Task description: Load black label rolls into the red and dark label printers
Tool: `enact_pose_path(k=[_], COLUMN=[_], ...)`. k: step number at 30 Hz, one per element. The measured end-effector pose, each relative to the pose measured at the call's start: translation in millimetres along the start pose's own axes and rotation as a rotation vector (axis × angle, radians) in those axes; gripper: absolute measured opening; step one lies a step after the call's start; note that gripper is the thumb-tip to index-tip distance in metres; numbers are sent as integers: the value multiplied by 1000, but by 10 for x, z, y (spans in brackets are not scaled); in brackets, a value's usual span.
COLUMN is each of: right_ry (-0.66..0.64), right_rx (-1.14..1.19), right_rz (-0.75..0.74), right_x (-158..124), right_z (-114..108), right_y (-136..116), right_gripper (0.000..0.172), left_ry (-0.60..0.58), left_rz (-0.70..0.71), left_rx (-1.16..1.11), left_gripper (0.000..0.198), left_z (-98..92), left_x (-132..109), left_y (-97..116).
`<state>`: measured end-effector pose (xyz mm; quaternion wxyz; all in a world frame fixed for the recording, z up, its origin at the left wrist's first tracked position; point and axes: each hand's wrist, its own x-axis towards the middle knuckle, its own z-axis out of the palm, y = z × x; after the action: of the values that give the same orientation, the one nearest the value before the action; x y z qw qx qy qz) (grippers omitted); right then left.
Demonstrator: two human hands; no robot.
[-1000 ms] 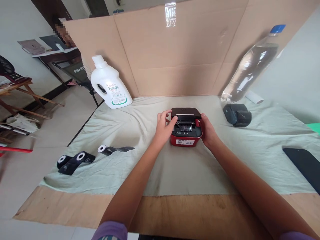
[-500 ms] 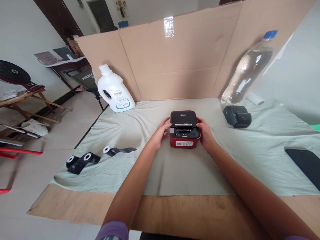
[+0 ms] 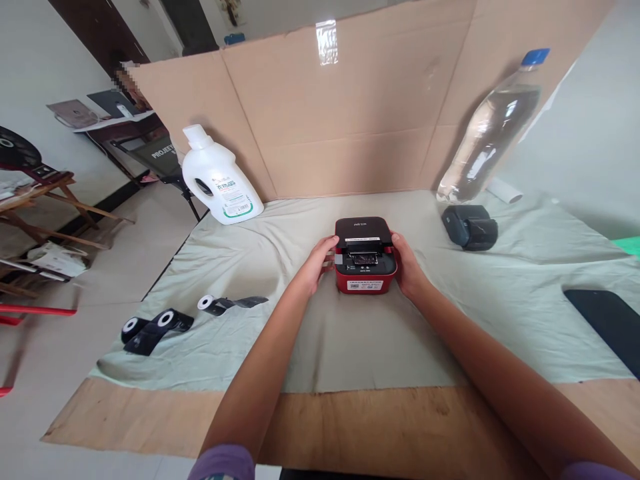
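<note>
A small red label printer (image 3: 365, 263) with a black lid stands in the middle of a pale green cloth (image 3: 350, 333). Its lid lies down over the body, with a dark slot showing behind the front panel. My left hand (image 3: 316, 265) presses against the printer's left side, fingers curled onto its edge. On the opposite side my right hand (image 3: 406, 267) cups the printer, thumb at the lid's corner. Both hands hold the printer between them.
A white detergent bottle (image 3: 216, 179) stands at back left, a clear water bottle (image 3: 483, 137) leans at back right beside a black device (image 3: 470, 227). Black label rolls (image 3: 153, 327) and a third roll (image 3: 220, 305) lie at left. A dark phone (image 3: 607, 323) lies right. Cardboard walls (image 3: 350, 120) stand behind.
The printer's black lid, raised one second ago, has come down over the body. My left hand slid from the lid's front to the printer's left side.
</note>
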<state>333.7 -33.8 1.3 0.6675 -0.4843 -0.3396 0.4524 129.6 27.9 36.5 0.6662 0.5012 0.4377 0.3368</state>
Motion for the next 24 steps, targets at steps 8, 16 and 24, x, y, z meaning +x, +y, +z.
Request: enact_pose_path(k=[8,16,24], right_ry=[54,30,-38], right_rx=[-55,-43,-426], right_rz=[-44,-107,-236], right_x=[13,14,-433], right_z=[-9,-31,-145], right_y=[-5,99,63], right_gripper=[36,38,55], left_ry=[-46,-68,-101], left_rz=[-10,-7,73], left_rx=[36,56,22], left_gripper=[45,54,48], left_z=[-39,-45,83], left_x=[2,-17,-257], left_y=[-29,-21,13])
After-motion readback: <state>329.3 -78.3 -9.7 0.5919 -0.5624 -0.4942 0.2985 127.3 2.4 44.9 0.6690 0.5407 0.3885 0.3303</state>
